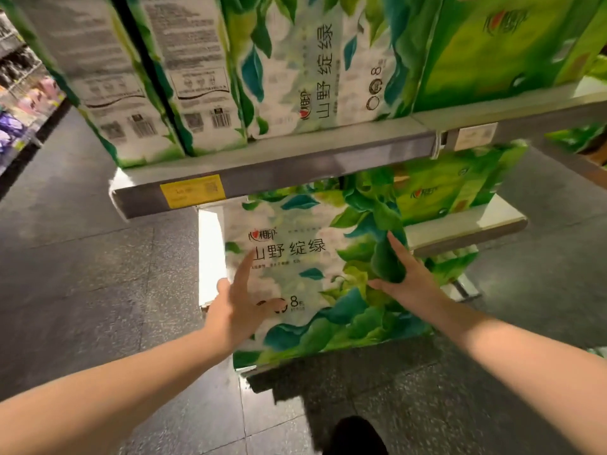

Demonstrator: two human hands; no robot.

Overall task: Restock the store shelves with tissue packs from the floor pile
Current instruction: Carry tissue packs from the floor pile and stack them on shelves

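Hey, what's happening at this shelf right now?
A person is restocking tissue packs. Both hands are on a large green-and-white leaf-print tissue pack at the lower shelf: the left hand lies flat with fingers straight against its front face, and the right hand presses its right part. The pack's near end sticks out past the shelf edge. The upper shelf already holds similar packs standing upright.

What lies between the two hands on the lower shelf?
In the head view, the front face of the leaf-printed tissue pack fills the stretch between the left hand and right hand.
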